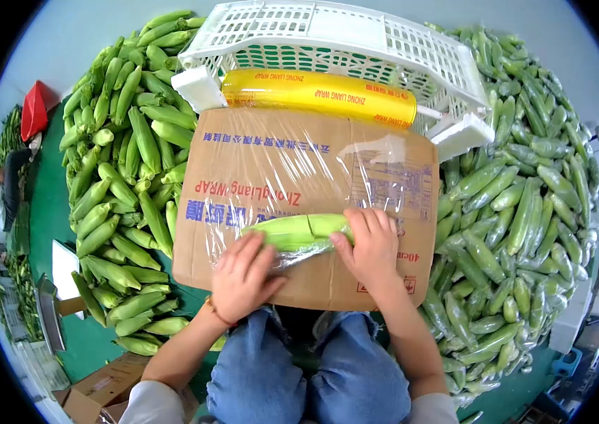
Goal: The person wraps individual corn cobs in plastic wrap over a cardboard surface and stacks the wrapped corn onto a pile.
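A green ear of corn in its husk (289, 232) lies across a cardboard box (243, 169) in front of me, with clear plastic film under and around it. At the corn's left end, my left hand (246, 275) is closed, its fingers curled over the husk and film. My right hand (370, 247) grips the other end, thumb below and fingers on top. From the corn, the film stretches over the box to a yellow roll of cling film (320, 95) beyond it.
A white plastic crate (327, 32) stands behind the roll. Unwrapped ears of corn (130, 191) are heaped on the left, film-wrapped ears (511, 212) on the right. An open carton (105, 385) sits at lower left. Another person (2, 184) is at the far left.
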